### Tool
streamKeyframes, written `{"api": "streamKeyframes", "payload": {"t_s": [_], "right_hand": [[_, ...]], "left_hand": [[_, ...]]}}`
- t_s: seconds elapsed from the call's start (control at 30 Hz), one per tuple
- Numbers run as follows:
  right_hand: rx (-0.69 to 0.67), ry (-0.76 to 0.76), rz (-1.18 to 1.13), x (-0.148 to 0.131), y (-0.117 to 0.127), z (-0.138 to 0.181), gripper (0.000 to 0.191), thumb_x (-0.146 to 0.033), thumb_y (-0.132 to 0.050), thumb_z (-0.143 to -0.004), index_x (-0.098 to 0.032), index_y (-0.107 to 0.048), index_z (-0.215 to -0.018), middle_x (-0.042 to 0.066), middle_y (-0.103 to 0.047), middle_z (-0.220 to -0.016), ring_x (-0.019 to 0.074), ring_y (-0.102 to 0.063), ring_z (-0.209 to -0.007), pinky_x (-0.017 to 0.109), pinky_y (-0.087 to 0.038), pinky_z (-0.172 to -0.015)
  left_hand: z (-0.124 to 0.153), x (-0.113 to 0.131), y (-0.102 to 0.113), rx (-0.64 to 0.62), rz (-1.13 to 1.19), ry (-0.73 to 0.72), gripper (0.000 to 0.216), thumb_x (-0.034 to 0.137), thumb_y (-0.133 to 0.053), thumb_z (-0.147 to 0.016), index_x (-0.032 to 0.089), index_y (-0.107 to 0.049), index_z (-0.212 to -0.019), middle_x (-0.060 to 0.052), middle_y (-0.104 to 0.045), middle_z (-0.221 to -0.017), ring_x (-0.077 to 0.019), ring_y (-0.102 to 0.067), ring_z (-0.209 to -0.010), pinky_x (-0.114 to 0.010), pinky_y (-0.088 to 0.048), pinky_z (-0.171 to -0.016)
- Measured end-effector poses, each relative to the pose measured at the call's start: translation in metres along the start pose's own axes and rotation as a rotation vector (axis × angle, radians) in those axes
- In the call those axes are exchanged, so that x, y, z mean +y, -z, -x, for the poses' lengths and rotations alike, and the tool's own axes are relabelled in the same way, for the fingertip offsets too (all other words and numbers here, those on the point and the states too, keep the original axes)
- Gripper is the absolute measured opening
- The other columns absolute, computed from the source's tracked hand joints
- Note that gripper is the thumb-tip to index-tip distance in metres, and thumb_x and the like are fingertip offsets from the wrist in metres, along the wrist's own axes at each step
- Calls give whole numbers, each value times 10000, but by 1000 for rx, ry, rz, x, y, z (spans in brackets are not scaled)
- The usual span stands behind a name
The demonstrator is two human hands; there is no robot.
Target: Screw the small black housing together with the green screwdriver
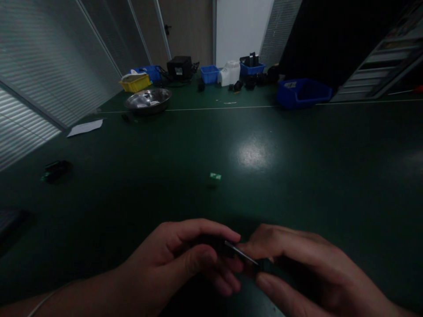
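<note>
Near the bottom of the head view, my left hand (180,257) is closed around a small black part, with the thumb and fingers on either side of it. A thin shiny metal edge (243,253) runs from this part towards my right hand (300,259). The right thumb and fingers pinch the part's other end. Shadow and fingers hide most of its shape, so its exact kind cannot be made out. Beyond both hands, a small green-and-white piece (215,176) sits on the green table (172,158).
On the left are a dark green-edged part (57,171) and a paper sheet (86,127). Along the back stand a metal bowl (148,100), a yellow bin (135,82), a black box (179,67), a white plastic housing (229,73) and a blue bin (287,97).
</note>
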State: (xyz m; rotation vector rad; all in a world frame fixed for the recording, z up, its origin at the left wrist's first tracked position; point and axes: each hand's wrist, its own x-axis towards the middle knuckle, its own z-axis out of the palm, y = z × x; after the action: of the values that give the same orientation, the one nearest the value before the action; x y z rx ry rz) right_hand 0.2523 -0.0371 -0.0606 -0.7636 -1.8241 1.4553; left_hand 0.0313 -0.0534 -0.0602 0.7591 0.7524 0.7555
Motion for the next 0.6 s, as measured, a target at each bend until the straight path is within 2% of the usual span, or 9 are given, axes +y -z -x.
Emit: {"api": "streamKeyframes", "payload": {"t_s": [0.13,0.27,0.37,0.5,0.6], "right_hand": [[-84,-14,-29,0,1,-2,302,-11,-602,-867,-257,-727,-989,14,-766,-865,163,-717,-803,228,-552,-722],[-72,-52,-37,0,4,0,326,-36,-600,-885,-315,-694,-1025,-10,-762,-892,154,-716,-806,217,-558,-721],[1,-45,2,2,5,4,292,-79,-564,-903,-327,-648,-1033,-15,-726,-874,152,-701,-781,201,-564,-667],[236,-14,300,2,10,2,162,-151,-603,-884,-307,-583,-918,-37,-648,-768,134,-646,-688,162,-541,-594],[272,-13,460,-1,13,-7,78,-197,-590,-895,-271,-573,-875,-18,-659,-757,144,-656,-683,184,-546,-587]], "left_hand": [[2,2,-4,5,-44,-4,233,334,-722,-867,228,-770,-1069,-27,-774,-852,-132,-723,-760,-223,-575,-728],[4,0,-4,18,-74,-22,208,341,-705,-883,230,-768,-1047,-10,-747,-851,-112,-697,-756,-200,-563,-718],[5,-2,-4,43,-133,-51,217,346,-683,-901,229,-745,-1073,-22,-744,-930,-118,-696,-791,-210,-564,-737],[5,-4,-4,60,-135,-44,251,368,-709,-876,214,-709,-1074,-33,-765,-949,-119,-707,-777,-216,-566,-721],[5,-4,-3,67,-102,-46,272,379,-726,-860,178,-699,-1041,-40,-782,-892,-117,-716,-730,-217,-568,-697]]}}
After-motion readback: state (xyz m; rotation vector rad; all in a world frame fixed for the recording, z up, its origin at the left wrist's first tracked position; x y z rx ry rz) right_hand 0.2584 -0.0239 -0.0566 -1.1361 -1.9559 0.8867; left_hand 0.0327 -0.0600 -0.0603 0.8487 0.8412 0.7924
